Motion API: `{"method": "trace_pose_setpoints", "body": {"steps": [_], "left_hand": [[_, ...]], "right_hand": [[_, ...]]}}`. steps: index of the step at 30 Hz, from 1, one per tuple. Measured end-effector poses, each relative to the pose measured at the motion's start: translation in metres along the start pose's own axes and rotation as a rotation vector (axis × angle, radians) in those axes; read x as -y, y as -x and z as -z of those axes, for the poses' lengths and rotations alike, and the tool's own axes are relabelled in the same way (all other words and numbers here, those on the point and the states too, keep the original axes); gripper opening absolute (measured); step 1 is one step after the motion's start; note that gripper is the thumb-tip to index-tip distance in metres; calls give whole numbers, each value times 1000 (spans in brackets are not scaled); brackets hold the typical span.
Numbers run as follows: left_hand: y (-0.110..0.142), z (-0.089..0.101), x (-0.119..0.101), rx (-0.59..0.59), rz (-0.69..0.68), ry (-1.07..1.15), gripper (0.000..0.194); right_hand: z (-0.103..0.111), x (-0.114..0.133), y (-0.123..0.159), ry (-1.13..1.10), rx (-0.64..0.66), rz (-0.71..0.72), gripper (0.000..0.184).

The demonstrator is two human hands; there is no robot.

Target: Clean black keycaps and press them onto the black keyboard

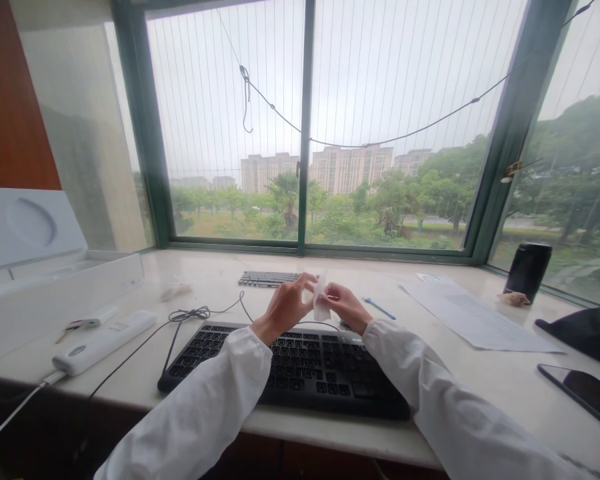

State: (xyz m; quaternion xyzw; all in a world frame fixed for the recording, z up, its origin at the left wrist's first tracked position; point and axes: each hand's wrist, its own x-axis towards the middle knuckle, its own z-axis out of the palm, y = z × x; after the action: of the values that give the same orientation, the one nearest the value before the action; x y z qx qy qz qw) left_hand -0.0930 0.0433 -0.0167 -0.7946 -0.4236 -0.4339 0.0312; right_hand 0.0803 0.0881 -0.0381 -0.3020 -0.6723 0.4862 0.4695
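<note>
Left hand [286,303] and right hand [345,303], each grip pinching small white packet [321,298], black keyboard [290,363] beneath, bare tabletop [220,280] beyond.

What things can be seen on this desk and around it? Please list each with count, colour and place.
small white packet: 1, white, between both hands
black keyboard: 1, black, desk front centre
second keyboard: 1, dark, near window
thin cable: 1, black, left of keyboard
white power bank: 1, white, desk left
open white box: 1, white, far left
blue pen: 1, blue, right of hands
paper sheet: 1, white, desk right
black cylinder cup: 1, black, right windowsill
phone: 1, black, right edge
left hand: 1, holds packet
right hand: 1, holds packet
</note>
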Motion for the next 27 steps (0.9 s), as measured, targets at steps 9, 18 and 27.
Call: {"method": "trace_pose_setpoints", "body": {"steps": [9,18,27], "left_hand": [[-1,-5,-8,-18,-27,29,31],[2,-12,-2,18,13,12,40],[0,-8,-7,-14,43,10,34]], "right_hand": [[5,7,5,-158,-29,2,48],[5,3,4,-97,-51,-12,51],[2,-1,1,-344,-81,-221,22]]}}
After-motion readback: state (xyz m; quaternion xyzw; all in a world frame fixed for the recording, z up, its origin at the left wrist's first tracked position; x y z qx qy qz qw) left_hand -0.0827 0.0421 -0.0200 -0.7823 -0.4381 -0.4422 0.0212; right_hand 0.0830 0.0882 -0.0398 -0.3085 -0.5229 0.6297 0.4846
